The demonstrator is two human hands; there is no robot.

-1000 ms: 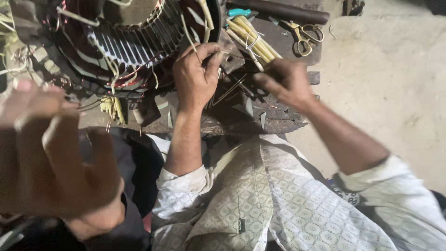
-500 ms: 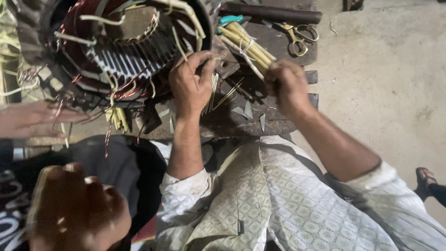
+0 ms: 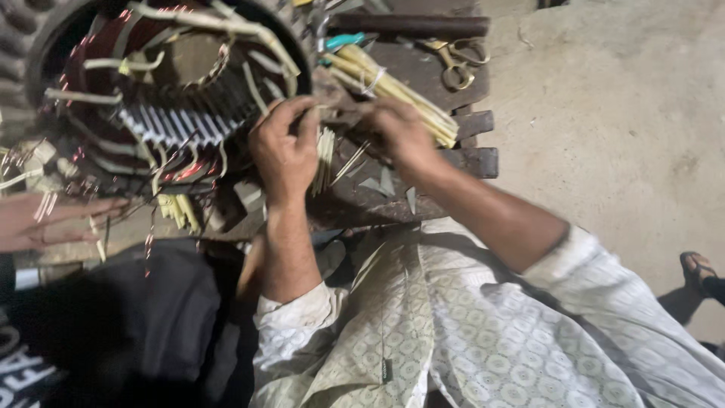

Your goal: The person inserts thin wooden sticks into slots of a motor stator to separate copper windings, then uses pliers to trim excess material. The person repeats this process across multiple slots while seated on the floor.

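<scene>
From the head camera, your left hand [image 3: 285,147] is curled at the rim of the motor stator [image 3: 162,91], fingers closed around a small sheaf of thin pale strips [image 3: 325,159] that fan downward just beside the rim; your right hand [image 3: 399,132] is close by, fingertips pinched toward the same spot, though blur keeps me from telling whether it actually grips a strip or only touches one. The stator lies on its side on the dark wooden bench [image 3: 423,177], its slotted core facing you, copper windings [image 3: 181,170] and pale sleeved leads looping around the mouth. A tied bundle of yellowish sticks [image 3: 393,87] lies just behind your right hand, and a pair of scissors [image 3: 457,60] rests farther back. I judge that you are separating single strips for the slots: keep the sheaf clamped firmly but flat so the strips do not buckle, draw one at a time with the right fingertips, and keep both wrists clear of the loose copper ends. Another person's hand [image 3: 53,223] rests open at the left under the stator, near hanging wires; mind it as you work.
</scene>
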